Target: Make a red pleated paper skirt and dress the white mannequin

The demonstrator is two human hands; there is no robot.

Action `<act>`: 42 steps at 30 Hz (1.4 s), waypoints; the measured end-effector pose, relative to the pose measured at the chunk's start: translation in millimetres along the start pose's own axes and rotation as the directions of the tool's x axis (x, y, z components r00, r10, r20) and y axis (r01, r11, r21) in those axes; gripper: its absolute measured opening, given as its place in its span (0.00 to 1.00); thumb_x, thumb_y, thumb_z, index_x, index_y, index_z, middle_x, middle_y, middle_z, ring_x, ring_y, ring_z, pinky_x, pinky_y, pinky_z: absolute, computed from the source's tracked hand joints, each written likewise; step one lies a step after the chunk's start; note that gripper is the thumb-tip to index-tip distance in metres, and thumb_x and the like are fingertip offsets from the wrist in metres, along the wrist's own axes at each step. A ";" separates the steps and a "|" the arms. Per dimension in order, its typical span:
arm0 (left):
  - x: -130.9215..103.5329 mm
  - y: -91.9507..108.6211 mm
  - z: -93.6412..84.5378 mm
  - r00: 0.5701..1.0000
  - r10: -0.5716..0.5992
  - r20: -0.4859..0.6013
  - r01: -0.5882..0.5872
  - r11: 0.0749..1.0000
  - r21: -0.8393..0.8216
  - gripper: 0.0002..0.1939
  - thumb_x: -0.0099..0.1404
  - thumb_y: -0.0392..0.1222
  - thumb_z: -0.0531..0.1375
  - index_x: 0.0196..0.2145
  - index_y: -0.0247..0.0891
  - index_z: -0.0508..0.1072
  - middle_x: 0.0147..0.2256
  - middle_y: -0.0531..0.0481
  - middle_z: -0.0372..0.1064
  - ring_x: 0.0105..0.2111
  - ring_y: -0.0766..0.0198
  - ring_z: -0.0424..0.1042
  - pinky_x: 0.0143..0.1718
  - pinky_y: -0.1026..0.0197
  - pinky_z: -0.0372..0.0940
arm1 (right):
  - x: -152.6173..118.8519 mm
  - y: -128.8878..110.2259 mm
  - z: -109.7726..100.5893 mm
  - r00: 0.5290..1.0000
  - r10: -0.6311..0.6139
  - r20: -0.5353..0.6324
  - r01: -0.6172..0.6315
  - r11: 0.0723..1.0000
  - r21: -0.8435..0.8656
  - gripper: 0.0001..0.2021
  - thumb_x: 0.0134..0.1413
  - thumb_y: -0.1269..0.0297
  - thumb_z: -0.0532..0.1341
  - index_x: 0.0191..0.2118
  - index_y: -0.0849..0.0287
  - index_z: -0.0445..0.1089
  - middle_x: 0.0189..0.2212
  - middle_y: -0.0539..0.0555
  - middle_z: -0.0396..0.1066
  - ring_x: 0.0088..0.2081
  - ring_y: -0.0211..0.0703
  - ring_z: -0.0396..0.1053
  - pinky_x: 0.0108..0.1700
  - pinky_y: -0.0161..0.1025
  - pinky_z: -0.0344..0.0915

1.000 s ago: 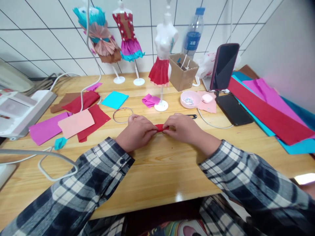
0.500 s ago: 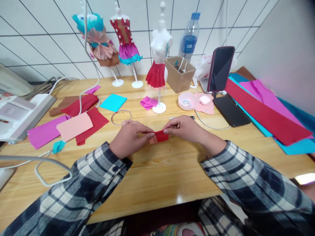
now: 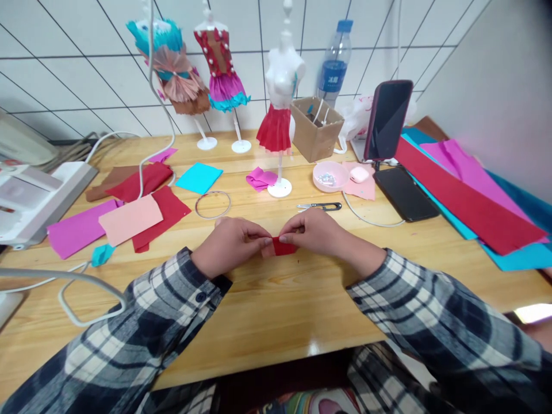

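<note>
Between my two hands, low over the wooden table (image 3: pixel 276 310), is a small red piece of crepe paper (image 3: pixel 284 247) with a pink part at its left end. My left hand (image 3: pixel 233 244) pinches its upper left edge between thumb and forefinger. On the same upper edge, close by, my right hand (image 3: pixel 313 233) pinches with thumb and fingertips. The fingers cover part of the edge. Just beyond my right hand lie thread snips (image 3: pixel 323 206) with dark handles. A thin ring (image 3: pixel 213 204) rests beyond my left hand.
Three small mannequins stand at the back, the nearest wearing a red skirt (image 3: pixel 275 129). A cardboard box (image 3: pixel 317 135), a bowl of beads (image 3: pixel 328 177) and a propped phone (image 3: pixel 388 121) are behind my right hand. Crepe sheets (image 3: pixel 130 219) lie left; a white cable (image 3: pixel 146 92) hangs there.
My right hand has slid left along the paper's upper edge, closer to my left hand. More of the snips shows now. My left hand has barely moved.
</note>
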State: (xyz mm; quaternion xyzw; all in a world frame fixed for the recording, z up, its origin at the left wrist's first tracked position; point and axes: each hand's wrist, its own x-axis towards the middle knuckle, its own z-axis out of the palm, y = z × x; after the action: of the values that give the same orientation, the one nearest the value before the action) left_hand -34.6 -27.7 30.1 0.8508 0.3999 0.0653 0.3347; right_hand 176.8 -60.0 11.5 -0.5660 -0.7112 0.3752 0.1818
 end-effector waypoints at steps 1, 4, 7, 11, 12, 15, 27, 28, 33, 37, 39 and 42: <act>0.3 -0.6 -0.1 1.000 0.014 -0.013 -0.013 0.999 0.040 0.13 0.64 0.48 0.57 0.31 0.46 0.81 0.31 0.54 0.80 0.34 0.62 0.75 0.39 0.61 0.64 | 0.2 0.8 -1.5 1.000 0.006 0.029 -0.007 1.000 0.026 0.06 0.54 0.64 0.64 0.34 0.54 0.80 0.28 0.49 0.79 0.29 0.38 0.72 0.30 0.33 0.60; 1.6 -3.5 0.4 0.999 0.016 -0.040 -0.010 0.991 0.134 0.11 0.63 0.46 0.58 0.33 0.46 0.81 0.33 0.53 0.80 0.37 0.60 0.75 0.41 0.59 0.62 | 0.9 4.8 -5.6 0.999 -0.013 0.048 0.012 1.000 0.028 0.07 0.54 0.66 0.63 0.35 0.54 0.80 0.31 0.49 0.80 0.32 0.38 0.74 0.33 0.34 0.62; 3.1 -6.8 1.4 1.000 0.018 -0.021 -0.014 0.987 0.161 0.11 0.64 0.46 0.57 0.34 0.46 0.81 0.34 0.53 0.79 0.38 0.60 0.75 0.42 0.59 0.62 | 2.3 8.8 -6.0 0.999 -0.038 0.001 0.038 0.999 -0.029 0.06 0.53 0.66 0.65 0.34 0.54 0.81 0.31 0.48 0.80 0.33 0.38 0.73 0.34 0.33 0.61; 4.5 -9.4 2.9 0.997 0.061 -0.041 -0.051 0.977 0.207 0.11 0.63 0.45 0.58 0.33 0.45 0.81 0.36 0.52 0.78 0.40 0.60 0.73 0.44 0.58 0.61 | 3.5 10.9 -3.7 0.999 -0.045 -0.025 0.043 0.995 -0.093 0.06 0.54 0.66 0.64 0.33 0.54 0.80 0.28 0.49 0.79 0.30 0.37 0.71 0.32 0.34 0.59; 4.6 -9.8 3.4 0.997 0.065 -0.049 -0.053 0.975 0.215 0.11 0.63 0.45 0.58 0.33 0.45 0.81 0.36 0.52 0.78 0.40 0.60 0.72 0.44 0.58 0.61 | 3.4 11.0 -3.5 0.997 -0.058 -0.045 0.053 0.992 -0.113 0.06 0.54 0.65 0.64 0.34 0.54 0.80 0.29 0.49 0.79 0.30 0.37 0.71 0.32 0.34 0.58; 4.9 -10.8 4.9 0.997 0.053 -0.060 -0.039 0.977 0.209 0.11 0.63 0.45 0.57 0.32 0.44 0.80 0.35 0.51 0.78 0.40 0.60 0.72 0.43 0.58 0.61 | 2.3 11.2 -4.0 0.987 -0.116 -0.114 0.097 0.983 -0.159 0.09 0.56 0.61 0.63 0.40 0.52 0.79 0.35 0.50 0.79 0.34 0.39 0.71 0.34 0.36 0.59; 5.4 -10.8 6.4 0.996 0.020 -0.084 -0.001 0.975 0.222 0.11 0.63 0.47 0.57 0.33 0.44 0.79 0.34 0.52 0.78 0.39 0.58 0.72 0.47 0.53 0.56 | 1.6 12.9 -6.0 0.992 -0.111 -0.052 0.095 0.963 -0.254 0.07 0.56 0.64 0.62 0.35 0.51 0.78 0.33 0.49 0.77 0.34 0.39 0.70 0.33 0.36 0.56; 5.3 -10.7 6.6 0.996 0.016 -0.090 0.005 0.973 0.230 0.11 0.63 0.47 0.57 0.33 0.44 0.79 0.34 0.52 0.78 0.39 0.58 0.72 0.48 0.53 0.55 | 1.2 12.5 -6.1 0.992 -0.124 -0.036 0.111 0.959 -0.261 0.08 0.57 0.65 0.60 0.36 0.52 0.78 0.34 0.49 0.77 0.35 0.40 0.70 0.34 0.36 0.57; 5.0 -11.3 7.4 0.994 0.023 -0.105 0.001 0.975 0.220 0.12 0.63 0.47 0.57 0.33 0.43 0.79 0.33 0.52 0.77 0.38 0.59 0.72 0.48 0.53 0.54 | -3.2 8.8 -4.5 0.970 -0.217 -0.108 0.180 0.943 -0.278 0.09 0.56 0.65 0.62 0.43 0.53 0.75 0.40 0.52 0.75 0.41 0.42 0.70 0.39 0.37 0.59; 4.5 -9.6 7.0 0.989 0.036 -0.141 -0.012 0.985 0.170 0.11 0.64 0.47 0.57 0.33 0.43 0.79 0.32 0.52 0.77 0.37 0.60 0.72 0.46 0.54 0.55 | -4.9 6.6 -2.1 0.954 -0.245 -0.172 0.193 0.942 -0.275 0.09 0.53 0.63 0.65 0.41 0.53 0.75 0.40 0.51 0.74 0.40 0.42 0.70 0.39 0.37 0.59; 3.7 -7.6 6.9 0.983 0.044 -0.179 -0.013 0.986 0.168 0.10 0.63 0.47 0.58 0.33 0.44 0.79 0.33 0.52 0.78 0.37 0.60 0.72 0.47 0.52 0.54 | -4.2 6.6 -1.4 0.955 -0.231 -0.186 0.177 0.947 -0.270 0.06 0.53 0.62 0.65 0.38 0.54 0.76 0.38 0.51 0.74 0.39 0.42 0.70 0.39 0.37 0.59; 1.9 -4.9 7.6 0.970 0.080 -0.231 -0.031 0.977 0.209 0.10 0.63 0.47 0.58 0.32 0.45 0.79 0.33 0.52 0.78 0.39 0.58 0.72 0.51 0.48 0.50 | -2.3 6.6 -1.3 0.956 -0.205 -0.208 0.162 0.965 -0.206 0.03 0.53 0.64 0.65 0.33 0.54 0.77 0.36 0.51 0.75 0.38 0.40 0.69 0.39 0.36 0.59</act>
State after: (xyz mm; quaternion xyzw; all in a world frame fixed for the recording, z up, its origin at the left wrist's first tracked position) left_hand -33.6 -28.0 20.9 0.8775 0.4176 0.1351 0.1932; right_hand 182.8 -61.2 7.9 -0.5510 -0.7674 0.2209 0.2423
